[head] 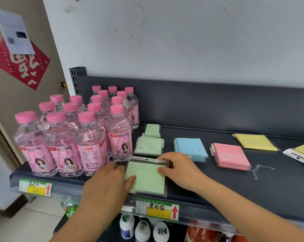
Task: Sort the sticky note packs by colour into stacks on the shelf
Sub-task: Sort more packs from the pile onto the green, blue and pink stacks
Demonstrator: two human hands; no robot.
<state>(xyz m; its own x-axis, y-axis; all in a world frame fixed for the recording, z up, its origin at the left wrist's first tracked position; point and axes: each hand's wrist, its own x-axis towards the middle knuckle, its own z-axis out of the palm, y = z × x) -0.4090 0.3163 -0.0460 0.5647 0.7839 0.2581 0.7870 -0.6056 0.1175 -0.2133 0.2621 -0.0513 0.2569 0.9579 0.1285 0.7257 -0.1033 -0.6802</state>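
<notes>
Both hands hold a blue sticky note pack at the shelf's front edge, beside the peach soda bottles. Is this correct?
No. In the head view the pack held by the left hand and right hand is green, not blue. It is at the front edge of the shelf, beside the peach soda bottles.

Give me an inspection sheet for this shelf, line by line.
Surface: dark shelf, packs spread along it.
Job's things: green pack at the front edge; green stack and smaller green pack behind it; blue stack, pink stack and yellow pack to the right, each apart.
Clutter: plastic scrap beside the pink stack; peach soda bottles at left.
Grips: left hand and right hand both hold the green pack.
Cables: nothing seen.
Surroundings: white wall behind; price tag on the shelf lip; white bottles below.
</notes>
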